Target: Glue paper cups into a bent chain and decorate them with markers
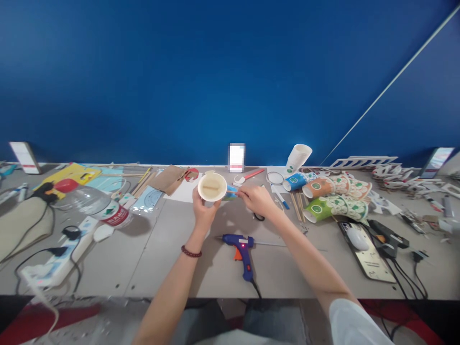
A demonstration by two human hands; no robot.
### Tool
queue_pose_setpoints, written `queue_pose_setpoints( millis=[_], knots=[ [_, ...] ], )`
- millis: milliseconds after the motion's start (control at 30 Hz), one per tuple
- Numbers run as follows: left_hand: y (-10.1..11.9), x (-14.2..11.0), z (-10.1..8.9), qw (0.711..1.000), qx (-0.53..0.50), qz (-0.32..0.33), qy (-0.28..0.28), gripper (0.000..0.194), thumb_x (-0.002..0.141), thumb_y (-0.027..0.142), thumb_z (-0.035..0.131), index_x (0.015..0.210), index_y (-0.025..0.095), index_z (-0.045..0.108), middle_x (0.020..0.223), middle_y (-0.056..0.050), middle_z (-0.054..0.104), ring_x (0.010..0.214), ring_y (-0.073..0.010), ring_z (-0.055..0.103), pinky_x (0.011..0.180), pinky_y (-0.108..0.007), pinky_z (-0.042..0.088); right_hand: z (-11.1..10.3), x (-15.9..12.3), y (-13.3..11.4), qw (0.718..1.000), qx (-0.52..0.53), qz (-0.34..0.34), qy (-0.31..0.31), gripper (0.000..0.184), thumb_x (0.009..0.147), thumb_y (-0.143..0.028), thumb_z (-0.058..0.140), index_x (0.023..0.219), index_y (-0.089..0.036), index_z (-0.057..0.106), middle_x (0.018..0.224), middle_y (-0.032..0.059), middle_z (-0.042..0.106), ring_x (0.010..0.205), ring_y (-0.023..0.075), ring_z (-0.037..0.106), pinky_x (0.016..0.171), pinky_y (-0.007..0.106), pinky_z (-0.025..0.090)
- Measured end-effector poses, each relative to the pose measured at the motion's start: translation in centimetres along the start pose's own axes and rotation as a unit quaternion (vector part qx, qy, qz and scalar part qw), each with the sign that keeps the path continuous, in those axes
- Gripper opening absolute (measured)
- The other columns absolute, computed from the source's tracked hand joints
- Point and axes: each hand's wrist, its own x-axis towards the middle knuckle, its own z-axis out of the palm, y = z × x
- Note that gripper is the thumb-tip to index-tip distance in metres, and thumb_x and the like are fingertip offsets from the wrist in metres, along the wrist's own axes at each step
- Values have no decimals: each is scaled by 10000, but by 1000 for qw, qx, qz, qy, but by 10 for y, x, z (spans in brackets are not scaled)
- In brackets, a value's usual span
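My left hand (203,211) is closed round a white paper cup (212,186), held up with its mouth facing me; a wooden stick lies across its inside. My right hand (256,199) is pinched on a thin stick-like piece beside the cup's right side, close to a blue bit (232,191) on the cup's outside. A blue glue gun (240,249) lies on the grey table (172,258) just below both hands, its red light on.
Stacks of printed paper cups (332,196) lie on their sides at right, by a white cup (298,157). A water bottle (95,205), power strip (53,263) and cables sit at left. A phone (366,251), chargers and cut scraps fill the right.
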Motion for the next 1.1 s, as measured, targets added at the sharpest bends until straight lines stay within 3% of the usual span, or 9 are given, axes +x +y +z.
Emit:
queue_pose_setpoints(
  millis=[133, 233, 400, 500, 600, 767, 867, 967, 1100],
  knots=[
    [5, 5, -4, 1000, 27, 8, -13, 801, 653, 375, 798, 1351, 211, 438, 1326, -145, 513, 1253, -290, 489, 1057, -424, 396, 2, 1, 2, 998, 56, 1, -9, 252, 923, -223, 433, 854, -222, 675, 823, 39, 728, 728, 183, 642, 583, 245, 300],
    [5, 8, -8, 999, -12, -9, -37, 811, 742, 439, 715, 1427, 233, 334, 1377, -154, 460, 1265, -269, 478, 1041, -409, 411, 4, 3, 6, 994, 107, 18, -6, 256, 915, -214, 424, 837, -210, 668, 778, 34, 713, 696, 174, 623, 593, 237, 325],
    [-3, 15, -10, 977, -139, -153, -44, 626, 817, 522, 587, 1354, 239, 434, 1264, -133, 556, 1175, -243, 560, 912, -347, 492, 3, 4, 10, 978, 206, 28, 30, 306, 936, -280, 413, 778, -189, 659, 694, 17, 663, 618, 144, 564, 612, 229, 353],
    [1, 16, -11, 941, -221, -236, -101, 599, 794, 525, 606, 1306, 237, 489, 1252, -117, 590, 1116, -249, 597, 853, -339, 509, 5, 5, 12, 970, 239, 33, 35, 314, 931, -304, 414, 758, -187, 647, 649, 2, 621, 580, 135, 525, 590, 231, 342],
    [10, 15, -10, 909, -274, -269, -161, 555, 763, 489, 659, 1252, 253, 543, 1278, -85, 594, 1134, -255, 582, 825, -310, 506, 9, 6, 12, 965, 259, 31, 30, 320, 931, -338, 400, 759, -188, 624, 634, -4, 588, 554, 132, 490, 564, 238, 325],
    [14, 12, -10, 906, -276, -303, -106, 461, 703, 378, 743, 1129, 257, 615, 1163, -43, 651, 1052, -223, 613, 784, -261, 495, 11, 4, 11, 952, 304, 27, 18, 203, 905, -391, 439, 939, -225, 551, 573, -51, 521, 508, 135, 448, 539, 244, 321],
    [14, 12, -9, 896, -305, -306, -99, 411, 695, 360, 743, 1070, 236, 627, 1076, -44, 668, 976, -204, 630, 761, -264, 499, 12, 3, 10, 948, 317, 19, 8, 174, 885, -387, 467, 943, -235, 531, 624, -44, 552, 543, 141, 492, 575, 259, 366],
    [14, 12, -8, 886, -331, -314, -82, 403, 672, 348, 759, 1037, 230, 632, 1045, -36, 676, 947, -193, 638, 765, -269, 505, 14, 4, 10, 950, 313, 10, 19, 143, 846, -312, 499, 948, -225, 549, 716, -19, 588, 619, 150, 543, 635, 281, 411],
    [12, 14, -8, 878, -352, -324, -30, 379, 648, 334, 777, 986, 225, 644, 1013, -18, 686, 898, -169, 644, 735, -245, 508, 12, 6, 15, 951, 310, -10, 3, 257, 778, -183, 508, 1018, -216, 593, 806, 4, 622, 702, 151, 568, 684, 281, 436]
  ],
)
